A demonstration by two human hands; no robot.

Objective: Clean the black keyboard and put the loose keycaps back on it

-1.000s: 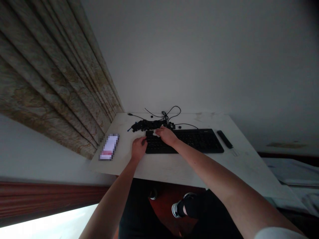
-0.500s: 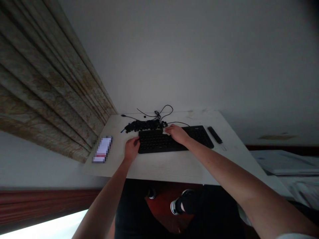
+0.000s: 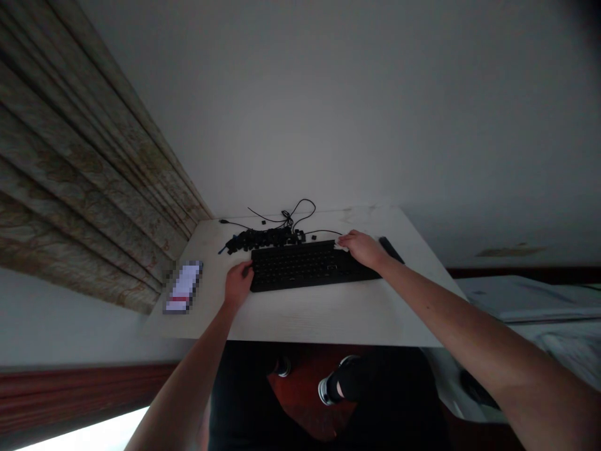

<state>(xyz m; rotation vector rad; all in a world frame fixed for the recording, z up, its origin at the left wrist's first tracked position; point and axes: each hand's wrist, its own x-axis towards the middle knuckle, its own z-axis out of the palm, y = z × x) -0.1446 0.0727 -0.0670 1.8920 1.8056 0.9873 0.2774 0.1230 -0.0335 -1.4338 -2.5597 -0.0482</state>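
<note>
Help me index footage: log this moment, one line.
left hand: at keyboard, left end; right hand: holds white wad, far edge; black pieces: behind keyboard

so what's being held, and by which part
The right hand holds a small white wad, exactly where is too small to tell. The left hand touches the keyboard at its left edge; whether it grips cannot be told.

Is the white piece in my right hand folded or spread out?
Not spread out: only a small bit of the white piece shows at the right hand. Folded or bunched, cannot tell; the rest is hidden.
</note>
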